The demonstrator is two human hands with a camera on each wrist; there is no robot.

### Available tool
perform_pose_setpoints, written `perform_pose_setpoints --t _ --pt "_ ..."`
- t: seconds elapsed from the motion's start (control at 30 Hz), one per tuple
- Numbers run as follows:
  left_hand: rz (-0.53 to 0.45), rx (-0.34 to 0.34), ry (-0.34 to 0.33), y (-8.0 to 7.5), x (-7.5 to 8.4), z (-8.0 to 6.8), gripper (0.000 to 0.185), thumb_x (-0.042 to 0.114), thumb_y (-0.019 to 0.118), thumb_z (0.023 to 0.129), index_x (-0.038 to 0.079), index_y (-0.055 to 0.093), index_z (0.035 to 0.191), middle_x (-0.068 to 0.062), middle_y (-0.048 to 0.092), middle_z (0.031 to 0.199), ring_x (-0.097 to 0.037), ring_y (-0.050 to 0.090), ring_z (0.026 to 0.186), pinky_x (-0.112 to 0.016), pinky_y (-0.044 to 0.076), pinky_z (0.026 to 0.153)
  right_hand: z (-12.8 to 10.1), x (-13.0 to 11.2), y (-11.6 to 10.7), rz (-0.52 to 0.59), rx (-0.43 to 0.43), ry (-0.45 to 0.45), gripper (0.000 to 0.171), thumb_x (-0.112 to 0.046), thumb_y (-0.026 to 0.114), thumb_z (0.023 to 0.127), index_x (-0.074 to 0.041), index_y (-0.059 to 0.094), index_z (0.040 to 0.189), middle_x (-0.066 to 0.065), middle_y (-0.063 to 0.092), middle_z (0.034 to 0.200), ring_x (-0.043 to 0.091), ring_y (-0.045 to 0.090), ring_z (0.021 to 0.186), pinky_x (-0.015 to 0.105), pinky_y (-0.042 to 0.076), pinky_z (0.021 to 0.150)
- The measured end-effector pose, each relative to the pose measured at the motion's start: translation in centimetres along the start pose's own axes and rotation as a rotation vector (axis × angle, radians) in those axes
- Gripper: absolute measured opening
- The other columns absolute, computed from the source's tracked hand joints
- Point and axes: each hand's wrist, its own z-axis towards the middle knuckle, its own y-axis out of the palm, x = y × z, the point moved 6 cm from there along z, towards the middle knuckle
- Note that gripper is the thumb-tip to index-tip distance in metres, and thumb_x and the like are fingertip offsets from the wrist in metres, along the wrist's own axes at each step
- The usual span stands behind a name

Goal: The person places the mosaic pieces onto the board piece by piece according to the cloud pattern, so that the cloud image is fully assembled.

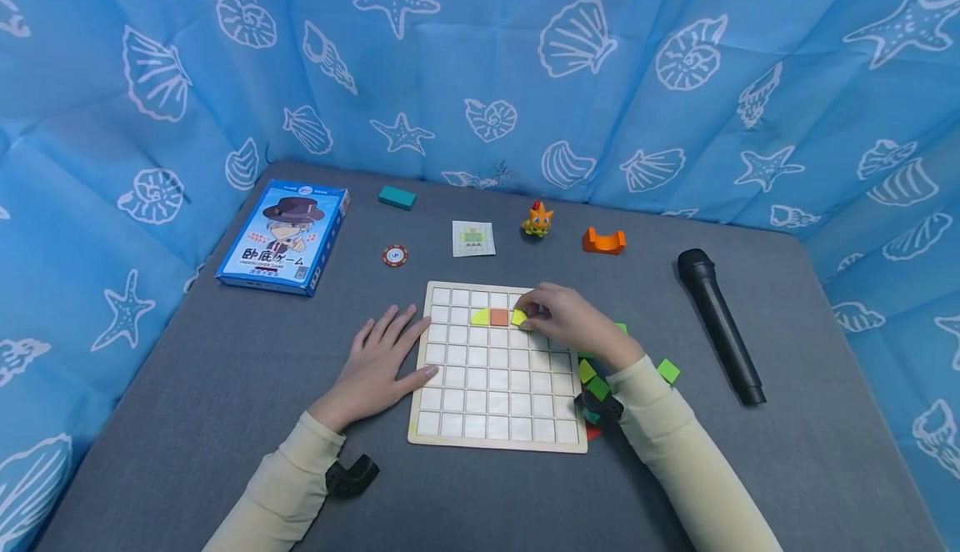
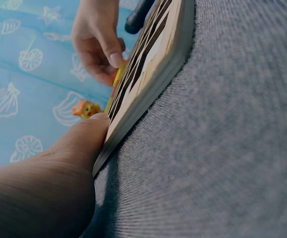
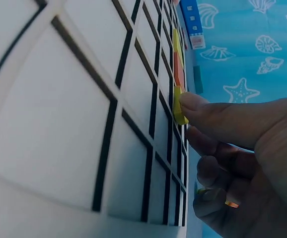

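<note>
A wooden grid board (image 1: 497, 427) with white squares lies on the grey table. In its second row sit a yellow piece (image 1: 480, 317), an orange square (image 1: 498, 317) and a yellow-green piece (image 1: 518, 317). My right hand (image 1: 558, 316) pinches that yellow-green piece (image 3: 179, 106) with thumb and fingertips, pressing it into the board (image 3: 74, 129). My left hand (image 1: 378, 362) lies flat and open on the table, its thumb (image 2: 81, 136) against the board's left edge (image 2: 148, 84).
Loose green and red pieces (image 1: 600, 387) lie right of the board under my right wrist. A black microphone (image 1: 720, 325) lies further right. Behind are a blue game box (image 1: 287, 237), teal block (image 1: 397, 197), poker chip (image 1: 395, 255), pattern card (image 1: 473, 238), orange figurine (image 1: 537, 219) and orange bracket (image 1: 603, 241).
</note>
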Motion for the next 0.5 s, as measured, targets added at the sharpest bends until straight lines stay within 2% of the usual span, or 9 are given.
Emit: perform_pose_setpoints --t 0.27,0.5 --pt "-0.002 0.003 0.000 0.15 0.02 0.02 0.073 0.055 0.055 0.091 0.021 0.031 0.151 -0.009 0.023 0.158 -0.034 0.012 0.147 -0.060 0.009 0.111 0.00 -0.60 0.08 0.014 -0.017 -0.059 0.023 -0.014 0.070 0.088 -0.008 0.068 0.110 0.002 0.062 0.094 0.012 0.053 0.081 0.030 0.048 0.071" --pt "0.015 -0.002 -0.007 -0.08 0.05 0.01 0.075 0.056 0.056 0.090 0.022 0.030 0.151 -0.009 0.022 0.158 -0.034 0.011 0.147 -0.061 0.009 0.111 0.18 -0.62 0.15 -0.005 -0.021 -0.068 0.023 -0.012 0.069 0.088 -0.008 0.067 0.111 0.003 0.062 0.096 0.012 0.054 0.082 0.030 0.049 0.073"
